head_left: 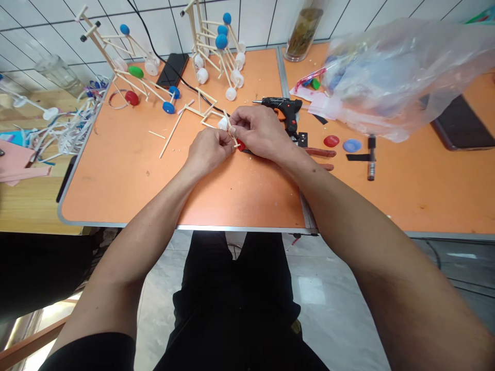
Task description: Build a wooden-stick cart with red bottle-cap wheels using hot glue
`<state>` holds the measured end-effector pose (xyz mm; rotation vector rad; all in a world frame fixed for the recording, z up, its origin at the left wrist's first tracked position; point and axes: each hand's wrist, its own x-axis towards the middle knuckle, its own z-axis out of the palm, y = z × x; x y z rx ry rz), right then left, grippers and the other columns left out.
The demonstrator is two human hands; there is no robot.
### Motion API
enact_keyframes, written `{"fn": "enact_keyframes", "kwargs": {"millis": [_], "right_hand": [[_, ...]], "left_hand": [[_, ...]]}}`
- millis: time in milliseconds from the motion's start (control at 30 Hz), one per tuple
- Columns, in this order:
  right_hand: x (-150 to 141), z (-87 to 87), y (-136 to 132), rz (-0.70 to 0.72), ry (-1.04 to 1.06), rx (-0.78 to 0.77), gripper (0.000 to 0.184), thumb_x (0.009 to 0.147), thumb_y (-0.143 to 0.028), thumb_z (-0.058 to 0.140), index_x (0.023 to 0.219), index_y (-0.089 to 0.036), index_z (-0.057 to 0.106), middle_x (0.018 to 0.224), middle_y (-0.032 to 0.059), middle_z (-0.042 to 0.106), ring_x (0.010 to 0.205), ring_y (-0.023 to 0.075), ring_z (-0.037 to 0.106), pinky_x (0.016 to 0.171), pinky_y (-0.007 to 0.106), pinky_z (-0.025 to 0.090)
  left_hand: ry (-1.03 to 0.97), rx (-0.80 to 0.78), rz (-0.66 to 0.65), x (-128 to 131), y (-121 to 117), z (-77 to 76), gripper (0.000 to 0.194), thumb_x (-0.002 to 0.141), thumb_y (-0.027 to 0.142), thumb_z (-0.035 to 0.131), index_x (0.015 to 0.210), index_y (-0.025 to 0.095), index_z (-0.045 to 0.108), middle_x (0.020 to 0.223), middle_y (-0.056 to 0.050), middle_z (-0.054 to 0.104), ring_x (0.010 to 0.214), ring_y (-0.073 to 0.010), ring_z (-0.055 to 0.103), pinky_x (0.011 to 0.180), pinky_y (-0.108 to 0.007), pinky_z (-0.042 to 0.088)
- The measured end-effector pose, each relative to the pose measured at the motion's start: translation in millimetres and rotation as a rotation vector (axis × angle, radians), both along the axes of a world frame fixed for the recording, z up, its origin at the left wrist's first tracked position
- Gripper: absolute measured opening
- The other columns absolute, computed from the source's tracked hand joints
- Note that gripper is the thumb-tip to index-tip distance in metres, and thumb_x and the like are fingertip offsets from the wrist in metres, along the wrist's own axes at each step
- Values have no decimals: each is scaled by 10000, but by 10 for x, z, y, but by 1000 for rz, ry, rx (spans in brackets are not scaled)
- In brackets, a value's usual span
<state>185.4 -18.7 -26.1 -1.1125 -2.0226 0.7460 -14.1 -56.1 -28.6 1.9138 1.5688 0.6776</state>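
Head view: both hands meet over the orange table (127, 190), between its front edge and the tiled wall at its back edge. Left hand (209, 149) pinches the near end of a small stick frame (209, 124) between thumb and fingertips; right hand (257, 129) grasps the same end from the other side. Whether the frame rests on the table there or is lifted slightly is hard to tell. A white cap (223, 123) sits right by the fingers, and a red cap (241, 145) shows partly beneath the right hand.

The step looks like joining or adjusting small parts. To do it well, let the left fingertips brace the frame while the right presses lightly and squarely; thin sticks could twist or snap. Keep knuckles clear of the glue gun (288, 109) behind the right hand, since its tip may be hot.

No brand or label is legible: the marker (372, 165), towards the right of the table, has print too small to read.
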Motion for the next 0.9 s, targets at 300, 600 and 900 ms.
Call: {"fn": "enact_keyframes", "kwargs": {"millis": [300,600,900], "right_hand": [[-13,11,22,-13,-34,-4,318,1047,-355,913,854,-322,662,875,58,799,949,317,749,876,518,631],[-13,59,-34,-19,-23,-28,316,1040,-261,900,852,-316,652,924,38,818,952,315,754,927,524,620],[4,1,16,6,-1,-17,375,1065,-541,928,892,-335,666,875,67,786,968,350,761,871,546,662]], "left_hand": [[0,25,20,29,-22,49,138,884,194,800,795,254,713,790,-75,708,952,-292,653,826,-417,479],[-4,20,21,16,-15,35,63,886,255,818,856,253,763,811,-71,734,940,-287,644,835,-409,503],[38,8,0,1,3,3,143,930,223,771,788,240,761,764,-44,674,822,-242,589,818,-414,464]]}}
